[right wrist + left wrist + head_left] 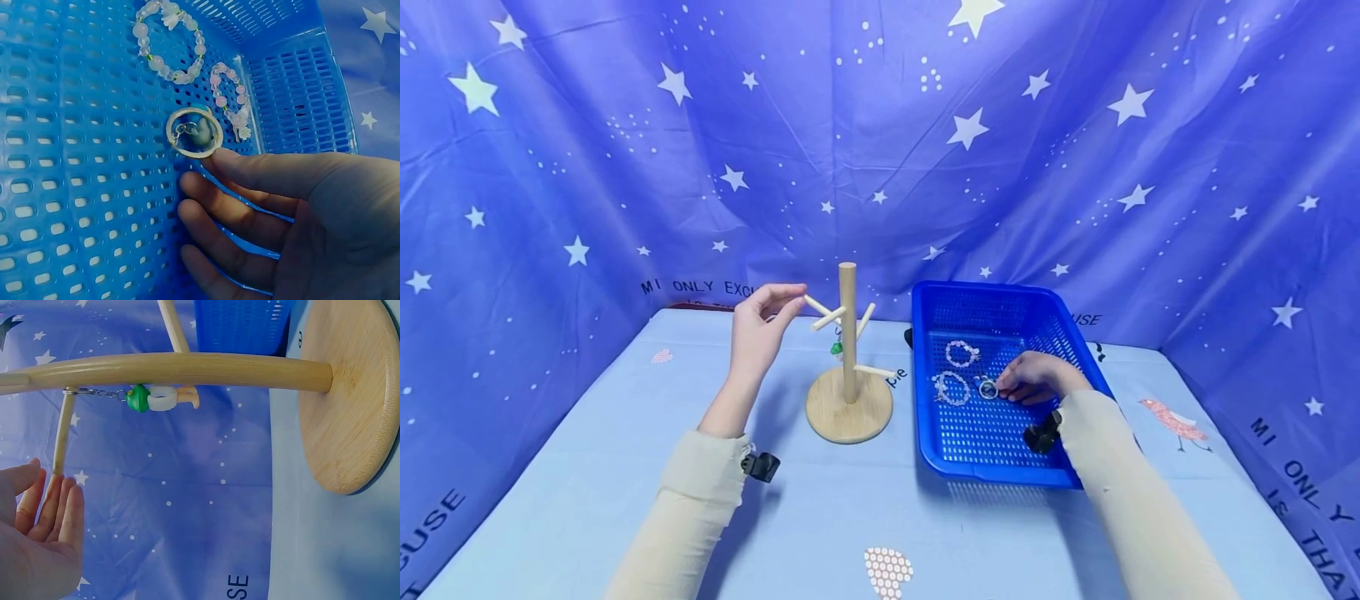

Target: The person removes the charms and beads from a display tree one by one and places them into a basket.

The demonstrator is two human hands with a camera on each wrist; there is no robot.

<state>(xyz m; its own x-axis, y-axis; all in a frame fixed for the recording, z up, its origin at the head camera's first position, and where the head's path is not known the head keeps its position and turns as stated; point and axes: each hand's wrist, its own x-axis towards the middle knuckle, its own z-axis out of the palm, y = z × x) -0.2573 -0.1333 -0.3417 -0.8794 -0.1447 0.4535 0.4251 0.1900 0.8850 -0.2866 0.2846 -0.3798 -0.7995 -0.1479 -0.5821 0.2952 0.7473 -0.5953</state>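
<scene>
A wooden peg stand (848, 333) with a round base stands left of a blue plastic basket (927, 417). My left hand (760, 325) is at the tip of one upper peg (64, 434); its fingertips touch the peg, and the thumb looks apart from it. On that peg hangs a keychain (162, 398) with a green-headed figure. Inside the basket, my right hand (1037, 377) pinches the rim of a round gold-rimmed charm (195, 132) between thumb and fingers. Two beaded bracelets lie near it: a pale one (952, 389) and a pinkish one (962, 354).
The stand's other pegs stick out at several heights, one low peg (876, 372) toward the basket. A light blue cloth (820, 517) covers the table. Behind hangs a blue star-patterned curtain (850, 125).
</scene>
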